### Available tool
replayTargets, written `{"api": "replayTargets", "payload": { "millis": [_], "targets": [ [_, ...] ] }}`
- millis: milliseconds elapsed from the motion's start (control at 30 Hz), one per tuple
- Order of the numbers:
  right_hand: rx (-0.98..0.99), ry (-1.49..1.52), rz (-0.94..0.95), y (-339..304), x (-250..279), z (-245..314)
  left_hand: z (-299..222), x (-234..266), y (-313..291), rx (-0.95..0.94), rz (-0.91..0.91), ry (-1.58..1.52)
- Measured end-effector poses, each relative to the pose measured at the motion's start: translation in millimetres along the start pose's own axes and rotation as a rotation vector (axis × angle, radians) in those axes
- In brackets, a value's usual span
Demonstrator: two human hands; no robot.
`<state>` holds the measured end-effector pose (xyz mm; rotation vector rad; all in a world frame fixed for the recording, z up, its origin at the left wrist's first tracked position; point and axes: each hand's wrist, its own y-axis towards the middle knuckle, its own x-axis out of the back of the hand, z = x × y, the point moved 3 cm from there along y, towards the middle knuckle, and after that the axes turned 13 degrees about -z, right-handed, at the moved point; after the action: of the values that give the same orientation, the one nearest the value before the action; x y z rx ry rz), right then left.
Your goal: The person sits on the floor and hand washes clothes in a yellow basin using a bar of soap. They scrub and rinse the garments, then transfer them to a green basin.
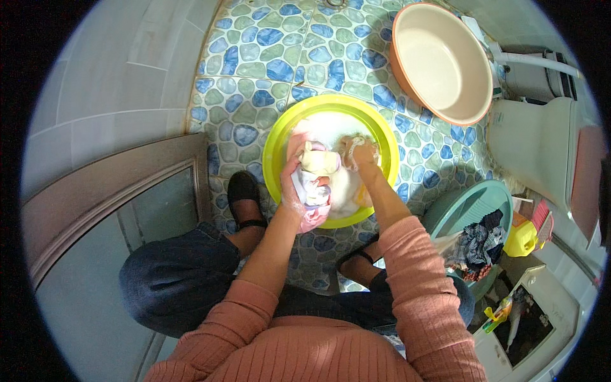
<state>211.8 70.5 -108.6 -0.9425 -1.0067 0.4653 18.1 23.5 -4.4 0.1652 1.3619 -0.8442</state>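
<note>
A yellow-green basin (272,167) full of white suds (344,191) stands on the floor in front of me. My left hand (291,181) is closed round the left side of a bunched wet garment (313,186) in pink, white and pale yellow, held over the basin's left half. Pink cloth hangs down toward the near rim. To the right of the garment, my right hand (361,153) is curled and covered in foam above the suds. Whether anything is within its fingers is hidden by lather. A yellowish patch (363,196) shows in the foam near the right rim.
An orange basin (402,70) with a cream inside leans at the upper right. On the right, a teal tub (445,204) holds dark clothes (482,239), beside a yellow jug (520,239) and a white cabinet (547,286). A framed door (114,181) stands at left.
</note>
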Motion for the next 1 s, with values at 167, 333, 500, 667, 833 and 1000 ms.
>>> {"api": "replayTargets", "payload": {
  "millis": [167,333,500,667,833,1000],
  "targets": [
    [0.464,-0.159,-0.780,-59,4,43,12,-21,-3,-0.173,-0.378,0.266],
    [0.588,-0.138,-0.512,-63,17,63,18,-38,0,-0.213,-0.627,0.168],
    [0.678,0.083,-0.319,-49,-19,54,10,-21,-1,-0.087,-0.281,0.139],
    [0.693,0.277,-0.156,-36,-70,28,14,-14,3,-0.123,-0.329,-0.006],
    [0.718,0.384,-0.200,-90,-32,54,-22,-19,-6,-0.337,-0.362,-0.056],
    [0.274,1.128,0.046,-111,11,40,-32,-18,-7,-0.367,-0.364,-0.040]
  ]
}}
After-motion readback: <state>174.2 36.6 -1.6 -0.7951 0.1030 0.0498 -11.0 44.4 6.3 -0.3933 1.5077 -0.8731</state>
